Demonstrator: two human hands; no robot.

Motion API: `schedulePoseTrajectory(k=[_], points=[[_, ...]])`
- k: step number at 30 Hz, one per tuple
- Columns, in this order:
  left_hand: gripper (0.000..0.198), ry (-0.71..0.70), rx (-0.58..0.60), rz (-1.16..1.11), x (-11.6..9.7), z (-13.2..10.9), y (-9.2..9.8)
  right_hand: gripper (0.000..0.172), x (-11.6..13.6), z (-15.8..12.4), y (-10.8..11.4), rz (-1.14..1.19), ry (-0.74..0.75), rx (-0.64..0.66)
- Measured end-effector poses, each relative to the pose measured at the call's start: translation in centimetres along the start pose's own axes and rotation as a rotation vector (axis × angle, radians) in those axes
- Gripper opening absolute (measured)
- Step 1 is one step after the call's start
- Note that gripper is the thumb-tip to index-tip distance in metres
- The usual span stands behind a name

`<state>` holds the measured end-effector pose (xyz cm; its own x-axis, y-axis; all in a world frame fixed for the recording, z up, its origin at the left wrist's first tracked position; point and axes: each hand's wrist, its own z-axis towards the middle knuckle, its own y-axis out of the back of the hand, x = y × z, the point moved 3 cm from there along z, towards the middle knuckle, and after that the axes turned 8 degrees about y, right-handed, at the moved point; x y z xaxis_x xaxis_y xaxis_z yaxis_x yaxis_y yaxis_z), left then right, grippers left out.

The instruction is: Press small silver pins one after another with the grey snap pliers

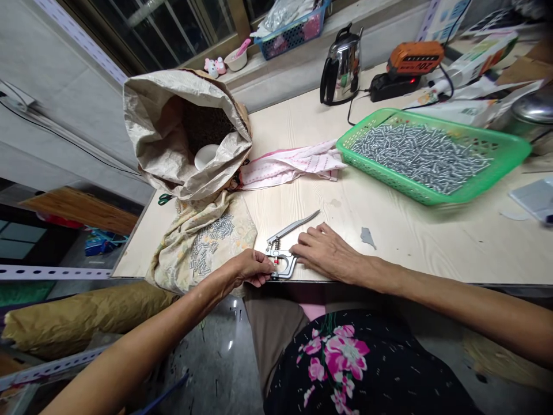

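Silver hand press pliers, of the snap-fastener kind, lie near the front edge of the table, with a spring, a red piece in the jaw and a raised lever handle. My left hand pinches at the jaw's left side; whatever is between its fingertips is too small to make out. The fingers of my right hand are bent against the right side of the pliers' frame, gripping it beneath the lever. Left of the pliers, small metal pins are scattered on a patterned yellowish cloth.
A green plastic basket full of similar metal pieces stands at right. Behind the cloth is a large open sack with dark contents and a white bowl. A pink-white cloth, kettle and battery charger are further back.
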<state>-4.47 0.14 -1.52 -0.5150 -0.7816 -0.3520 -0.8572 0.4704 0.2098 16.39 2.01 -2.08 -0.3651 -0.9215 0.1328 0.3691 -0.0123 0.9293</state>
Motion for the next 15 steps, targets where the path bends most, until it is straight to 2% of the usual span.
schedulePoseTrajectory(k=[4, 7, 11, 15], points=[[0.039, -0.024, -0.009, -0.014, 0.0, -0.2, -0.1, 0.023, 1.4, 2.3, -0.3, 0.014, 0.118, -0.007], [0.039, -0.026, 0.003, -0.042, 0.3, -0.2, -0.1, 0.022, 2.1, 3.5, -1.0, 0.058, 0.168, 0.028], [0.041, -0.028, 0.002, -0.078, 0.6, 0.0, -0.1, 0.02, 2.3, 3.4, -1.8, 0.167, 0.14, 0.052], [0.043, -0.048, -0.011, -0.107, 0.9, 0.1, -0.1, 0.025, 2.4, 2.6, -2.3, 0.27, 0.096, 0.024]])
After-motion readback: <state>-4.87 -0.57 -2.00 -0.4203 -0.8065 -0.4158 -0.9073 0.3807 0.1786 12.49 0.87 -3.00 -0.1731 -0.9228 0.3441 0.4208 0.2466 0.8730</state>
